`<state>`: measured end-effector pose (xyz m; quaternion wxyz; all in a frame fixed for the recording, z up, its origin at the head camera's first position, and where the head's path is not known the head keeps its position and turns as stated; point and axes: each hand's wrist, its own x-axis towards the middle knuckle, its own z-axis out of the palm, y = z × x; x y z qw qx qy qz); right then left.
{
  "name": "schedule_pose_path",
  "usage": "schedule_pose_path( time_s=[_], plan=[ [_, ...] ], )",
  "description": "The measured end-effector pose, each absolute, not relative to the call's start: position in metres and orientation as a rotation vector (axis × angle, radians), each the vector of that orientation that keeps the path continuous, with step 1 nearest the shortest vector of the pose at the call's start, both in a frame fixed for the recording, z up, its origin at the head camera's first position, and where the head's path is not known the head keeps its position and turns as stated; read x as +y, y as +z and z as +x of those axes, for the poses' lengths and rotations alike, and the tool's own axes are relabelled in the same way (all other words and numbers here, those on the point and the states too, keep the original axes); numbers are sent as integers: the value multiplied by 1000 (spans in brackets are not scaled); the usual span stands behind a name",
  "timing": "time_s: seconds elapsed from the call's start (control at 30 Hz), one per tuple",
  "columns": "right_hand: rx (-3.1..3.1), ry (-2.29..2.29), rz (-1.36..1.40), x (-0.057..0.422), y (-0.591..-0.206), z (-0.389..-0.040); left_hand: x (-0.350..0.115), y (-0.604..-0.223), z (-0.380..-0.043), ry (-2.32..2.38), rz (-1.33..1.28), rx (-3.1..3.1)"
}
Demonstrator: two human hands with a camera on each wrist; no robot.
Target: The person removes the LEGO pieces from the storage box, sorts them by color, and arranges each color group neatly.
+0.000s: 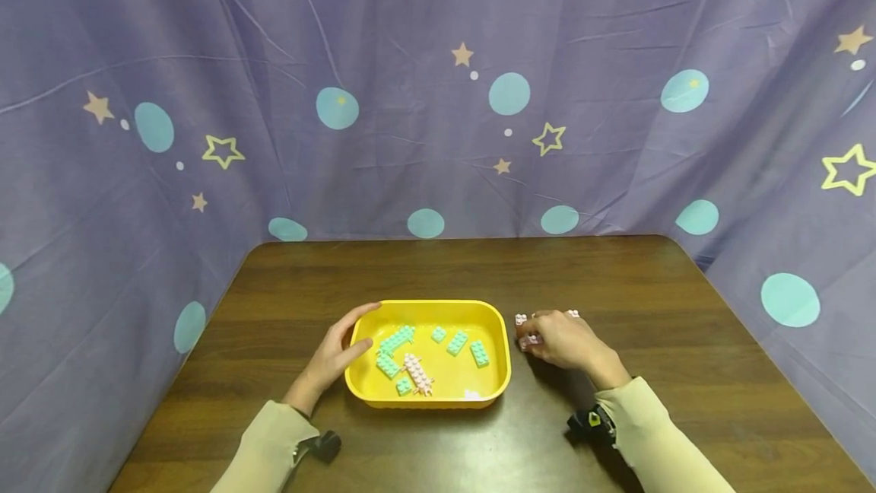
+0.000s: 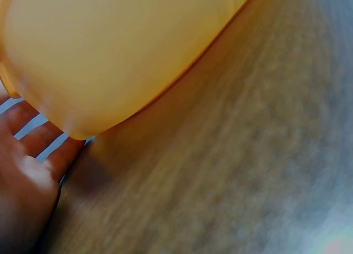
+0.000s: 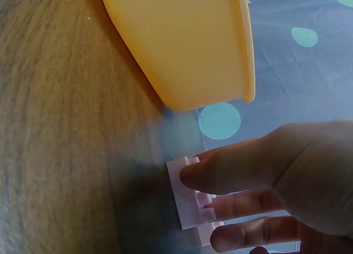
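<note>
My left hand [image 1: 335,354] rests at the left end of a yellow tray [image 1: 427,404], its extended fingers spread against the outside and its thumb reaching over the rim. In the left wrist view, the tray's wall [image 2: 127,55] partly hides those fingers. Beyond the tray's right end, my right hand [image 1: 566,338] pinches a pink toy building brick [image 3: 186,201] between thumb and fingers, low over the table. Another pink brick [image 1: 521,319] shows beside the fingertips, and one more [image 1: 573,313] lies behind the hand, partly hidden.
Inside the tray are several mint-green bricks [image 1: 457,342], some joined in a bent row [image 1: 397,341], and a long pink piece [image 1: 417,373] with small side pegs. The brown wooden table [image 1: 424,265] ends at a purple curtain [image 1: 411,36] with stars and dots.
</note>
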<state>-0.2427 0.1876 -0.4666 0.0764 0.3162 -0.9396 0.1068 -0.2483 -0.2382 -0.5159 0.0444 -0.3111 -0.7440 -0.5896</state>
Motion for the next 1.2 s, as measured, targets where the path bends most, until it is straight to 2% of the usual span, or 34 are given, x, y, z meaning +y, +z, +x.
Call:
schedule_pose_path(
  time_s=[0.67,0.87,1.2],
  plan=[
    [-2867,335,870,187,-462,-241,-238,-512,-248,-1791,-952,-2274],
    [-2902,380,791,190,-448,-241,-237,-514,-248,-1809,-961,-2268],
    [-2738,477,933,164,-414,-248,-237,-515,-248,-1779,-936,-2288]
  ],
)
